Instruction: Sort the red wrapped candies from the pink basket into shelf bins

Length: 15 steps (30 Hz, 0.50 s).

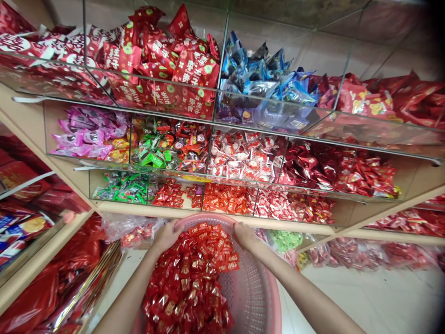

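A round pink perforated basket (255, 297) is held low in front of me, tilted toward the shelves. It carries a heap of small red wrapped candies (194, 283). My left hand (166, 235) curls over the far left rim, its fingers closed on the edge. On the far right rim, my right hand (245, 235) grips in the same way. Just beyond the basket's far edge lies the lowest shelf bin of orange-red candies (227, 198).
Three tiers of clear-walled bins hold wrapped sweets: red packets (160, 60), blue ones (264, 79), pink ones (86, 134), green ones (121, 188). Clear bags of candy (135, 229) lie under the shelf. Another shelf unit (31, 218) stands at left. White tiled floor (365, 297) lies at right.
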Motion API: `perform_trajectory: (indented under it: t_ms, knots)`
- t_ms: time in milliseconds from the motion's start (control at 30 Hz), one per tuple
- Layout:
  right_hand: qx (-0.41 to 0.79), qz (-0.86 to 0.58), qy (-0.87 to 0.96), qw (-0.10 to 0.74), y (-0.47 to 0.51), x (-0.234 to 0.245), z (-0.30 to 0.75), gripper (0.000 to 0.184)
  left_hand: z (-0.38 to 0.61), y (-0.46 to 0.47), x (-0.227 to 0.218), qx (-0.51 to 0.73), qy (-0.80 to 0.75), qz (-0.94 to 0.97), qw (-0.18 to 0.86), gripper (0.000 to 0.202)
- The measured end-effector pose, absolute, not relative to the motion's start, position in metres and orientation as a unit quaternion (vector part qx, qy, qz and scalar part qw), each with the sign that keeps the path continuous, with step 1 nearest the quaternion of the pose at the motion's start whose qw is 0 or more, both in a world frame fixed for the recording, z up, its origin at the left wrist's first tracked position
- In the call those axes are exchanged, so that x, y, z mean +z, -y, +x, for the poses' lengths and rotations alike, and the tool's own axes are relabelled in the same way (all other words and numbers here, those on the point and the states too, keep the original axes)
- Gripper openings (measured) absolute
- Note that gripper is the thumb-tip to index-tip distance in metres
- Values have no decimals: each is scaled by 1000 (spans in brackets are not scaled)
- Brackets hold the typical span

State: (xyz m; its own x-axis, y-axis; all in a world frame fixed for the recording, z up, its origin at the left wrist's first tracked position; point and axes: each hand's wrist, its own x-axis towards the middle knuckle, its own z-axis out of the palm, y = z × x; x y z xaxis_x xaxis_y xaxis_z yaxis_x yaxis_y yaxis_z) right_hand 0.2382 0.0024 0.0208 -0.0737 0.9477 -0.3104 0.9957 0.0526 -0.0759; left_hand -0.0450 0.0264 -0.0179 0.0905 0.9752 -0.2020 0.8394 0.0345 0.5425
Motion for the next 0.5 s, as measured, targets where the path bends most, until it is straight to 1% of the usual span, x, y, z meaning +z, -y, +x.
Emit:
perform_trajectory:
  t_ms: [167, 300, 400, 500]
  knots:
    - [-19, 669, -741, 61, -39, 58, 253, 27, -45, -26, -17, 120, -663, 685, 278, 38]
    - [66, 625, -773, 88, -62, 61, 261, 30, -44, -24, -13, 118, -665, 682, 279, 37]
    - [73, 614, -775, 126, -72, 51, 263, 31, -43, -24, -12, 114, -669, 680, 279, 37]
    - [63, 630, -761, 140, -77, 42, 264, 33, -43, -24, -13, 116, -668, 681, 275, 36]
